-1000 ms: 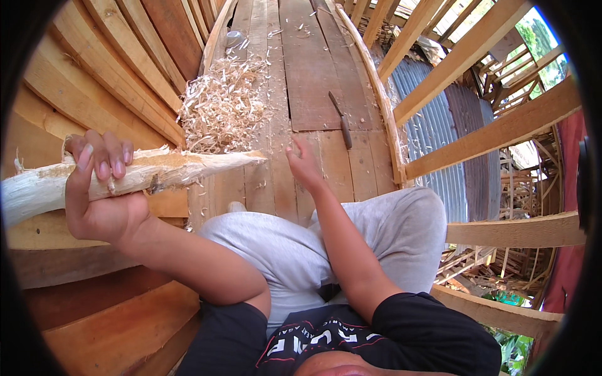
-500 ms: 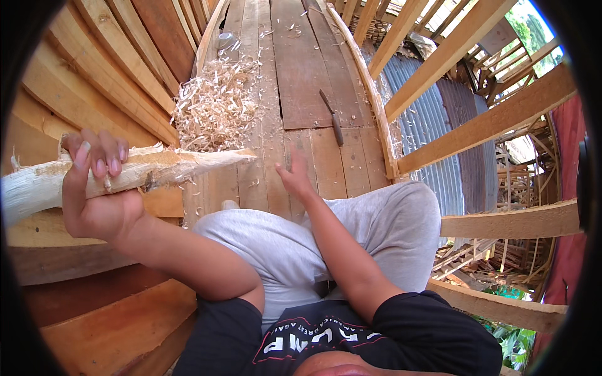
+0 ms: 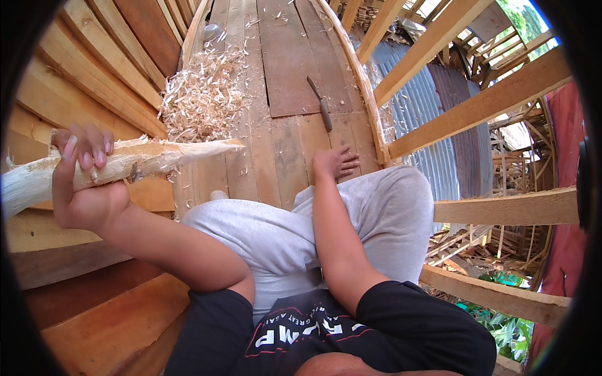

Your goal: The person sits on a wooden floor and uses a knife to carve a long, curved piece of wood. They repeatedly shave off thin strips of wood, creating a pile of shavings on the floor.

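A thick, pale, peeled wooden pole (image 3: 164, 155) comes in from the left edge and narrows to a pointed, freshly cut end. My left hand (image 3: 88, 169) is closed around it, fingers over the top and palm against the near side. My right hand (image 3: 335, 163) is low over the plank floor beside my bent knee, fingers stretched out to the right and nothing seen in them. Just beyond that hand lies a knife (image 3: 325, 115) with a dark handle and narrow blade, a short way from the fingers and untouched.
A heap of curled wood shavings (image 3: 204, 94) covers the floor at the far left, near a small clear container (image 3: 212, 31). Upright boards (image 3: 94, 59) wall the left side. Wooden railing slats (image 3: 483, 103) line the right, with corrugated metal sheets (image 3: 407, 81) beyond them.
My right hand has moved right and away from me, toward the knife, and come down closer to the floor. The left hand keeps its hold on the pole. The whole view has shifted slightly.
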The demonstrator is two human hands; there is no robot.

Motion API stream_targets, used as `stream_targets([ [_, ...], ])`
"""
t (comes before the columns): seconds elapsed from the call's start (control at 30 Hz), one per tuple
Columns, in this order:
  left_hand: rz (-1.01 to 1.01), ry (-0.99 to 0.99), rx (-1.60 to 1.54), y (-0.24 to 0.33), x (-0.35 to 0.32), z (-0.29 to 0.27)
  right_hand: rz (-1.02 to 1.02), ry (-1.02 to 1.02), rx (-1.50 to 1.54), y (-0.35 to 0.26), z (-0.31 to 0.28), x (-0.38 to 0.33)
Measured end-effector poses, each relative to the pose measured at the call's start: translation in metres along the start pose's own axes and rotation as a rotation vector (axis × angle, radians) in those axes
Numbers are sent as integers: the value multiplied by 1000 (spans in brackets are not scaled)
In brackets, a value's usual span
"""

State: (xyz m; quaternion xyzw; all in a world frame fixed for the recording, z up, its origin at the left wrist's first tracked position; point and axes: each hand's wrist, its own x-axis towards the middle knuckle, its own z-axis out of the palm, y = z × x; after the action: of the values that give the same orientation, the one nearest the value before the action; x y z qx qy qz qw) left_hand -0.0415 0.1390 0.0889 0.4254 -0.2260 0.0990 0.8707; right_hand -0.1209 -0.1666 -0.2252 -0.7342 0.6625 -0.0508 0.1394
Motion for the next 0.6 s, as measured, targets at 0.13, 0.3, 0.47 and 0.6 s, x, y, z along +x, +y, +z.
stream_targets([
  [0.13,-26,19,-20,-6,3,4,-191,87,39,15,41,22],
  [0.3,-22,63,36,-6,3,3,-259,-27,372,4,30,14],
  [0.47,-32,27,-23,-9,0,8,-416,9,397,13,43,21],
  [0.6,-27,37,-44,-9,-1,7,-445,-70,225,14,33,13],
])
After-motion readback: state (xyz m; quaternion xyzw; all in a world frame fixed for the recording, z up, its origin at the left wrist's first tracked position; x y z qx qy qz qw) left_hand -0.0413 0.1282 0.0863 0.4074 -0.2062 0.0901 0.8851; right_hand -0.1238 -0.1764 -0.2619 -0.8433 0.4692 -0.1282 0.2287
